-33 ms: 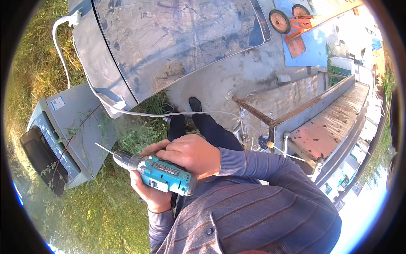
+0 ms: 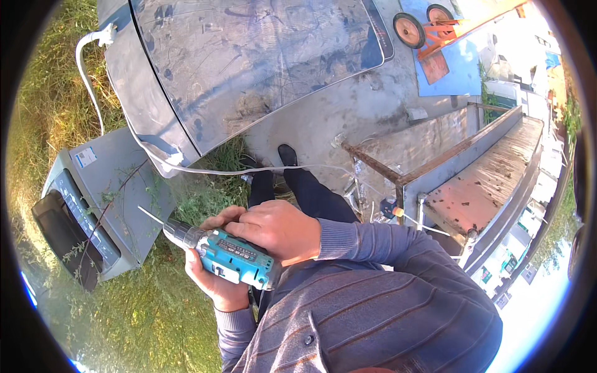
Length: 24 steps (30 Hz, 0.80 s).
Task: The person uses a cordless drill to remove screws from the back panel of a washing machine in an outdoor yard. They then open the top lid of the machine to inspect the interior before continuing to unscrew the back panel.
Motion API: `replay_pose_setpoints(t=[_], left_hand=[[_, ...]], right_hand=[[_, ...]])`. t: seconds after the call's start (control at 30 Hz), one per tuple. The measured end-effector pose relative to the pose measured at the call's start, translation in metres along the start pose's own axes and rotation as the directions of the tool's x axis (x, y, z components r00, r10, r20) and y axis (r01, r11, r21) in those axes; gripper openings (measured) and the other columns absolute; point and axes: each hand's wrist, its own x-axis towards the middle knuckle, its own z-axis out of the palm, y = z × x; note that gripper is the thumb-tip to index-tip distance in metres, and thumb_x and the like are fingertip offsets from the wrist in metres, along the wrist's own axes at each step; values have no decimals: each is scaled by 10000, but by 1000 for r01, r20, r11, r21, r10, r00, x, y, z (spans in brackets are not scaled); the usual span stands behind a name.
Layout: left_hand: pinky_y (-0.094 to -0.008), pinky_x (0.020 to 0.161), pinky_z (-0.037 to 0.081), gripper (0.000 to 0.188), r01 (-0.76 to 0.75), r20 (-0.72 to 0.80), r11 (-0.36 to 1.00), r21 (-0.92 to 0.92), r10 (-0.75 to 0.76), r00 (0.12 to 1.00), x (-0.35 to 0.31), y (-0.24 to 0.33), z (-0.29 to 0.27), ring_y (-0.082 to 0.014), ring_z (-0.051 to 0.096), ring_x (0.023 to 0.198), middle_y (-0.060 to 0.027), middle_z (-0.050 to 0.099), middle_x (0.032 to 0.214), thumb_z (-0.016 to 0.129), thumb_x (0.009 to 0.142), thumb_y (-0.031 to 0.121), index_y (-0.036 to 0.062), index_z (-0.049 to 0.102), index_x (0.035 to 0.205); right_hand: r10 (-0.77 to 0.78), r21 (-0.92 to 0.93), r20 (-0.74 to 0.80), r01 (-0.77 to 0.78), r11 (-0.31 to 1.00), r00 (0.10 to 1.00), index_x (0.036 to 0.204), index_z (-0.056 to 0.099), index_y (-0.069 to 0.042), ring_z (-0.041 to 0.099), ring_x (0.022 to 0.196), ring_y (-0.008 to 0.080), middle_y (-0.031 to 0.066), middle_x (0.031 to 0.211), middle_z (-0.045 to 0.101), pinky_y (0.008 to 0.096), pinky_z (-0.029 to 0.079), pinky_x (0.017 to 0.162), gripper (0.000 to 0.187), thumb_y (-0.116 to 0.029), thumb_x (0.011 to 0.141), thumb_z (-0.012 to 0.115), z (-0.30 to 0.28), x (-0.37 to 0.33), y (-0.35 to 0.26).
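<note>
A teal and black cordless drill [image 2: 239, 256] lies across both my hands in front of my body. A long thin bit [image 2: 151, 215] sticks out of its dark chuck [image 2: 180, 233] toward the left. My left hand [image 2: 217, 285] grips it from below, thumb along the near side. My right hand [image 2: 280, 233] rests against the far side, fingers bent over it toward the chuck. The drill's handle and most of my left fingers are hidden.
A large dusty grey appliance [image 2: 261, 68] stands ahead. At left a smaller grey appliance [image 2: 134, 186] with a dark lid leans in the weeds. A pale cable [image 2: 249, 170] crosses before my feet. To the right stands a rusty metal frame [image 2: 429, 158], with an orange hand truck [image 2: 444, 31] beyond.
The drill and both my hands have shifted very slightly left in the view. The grip looks the same.
</note>
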Motion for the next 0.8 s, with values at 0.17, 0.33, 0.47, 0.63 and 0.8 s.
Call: replay_pose_setpoints(t=[0.17,0.33,0.47,0.63,0.8], left_hand=[[-458,1042,482,474,-40,-33,993,-109,37,999,19,24,8,-298,628,1075,-137,660,1068,503,1003,500,39,601,1051],[-415,813,554,512,-114,-266,975,190,163,950,51,69,-18,-213,633,793,-140,671,1126,506,1009,456,8,602,1236],[-324,732,544,591,-39,-252,871,490,184,950,81,86,-19,-141,601,767,-162,664,1318,489,1015,446,-3,561,1392],[-353,658,535,593,-12,-322,798,602,257,911,95,76,12,-164,604,718,-145,666,1214,535,999,442,-1,564,1392],[-376,608,528,403,114,-460,727,677,296,837,113,64,36,-205,621,664,-68,631,767,575,979,463,74,610,1079]], right_hand=[[32,62,0,-32,998,999,1389,573,-2,624,1136,352,157,1235,639,499,512,950,730,-149,720,824,-17,0,-12],[66,-45,-829,-184,982,556,1255,635,35,676,1067,315,191,1210,665,394,545,939,363,-23,903,704,-83,-35,45],[-13,-13,-1000,-47,999,-1,1308,594,37,601,1180,198,131,1261,608,346,492,1041,307,-125,1048,608,-155,-27,124],[-109,-106,-990,-38,994,-89,1308,595,9,568,1260,290,178,1350,583,419,448,1089,377,-265,1051,627,-196,14,185],[10,28,-995,-184,982,-96,1195,668,8,523,1322,365,162,1378,594,553,341,1161,628,-588,1008,592,-194,18,193]])
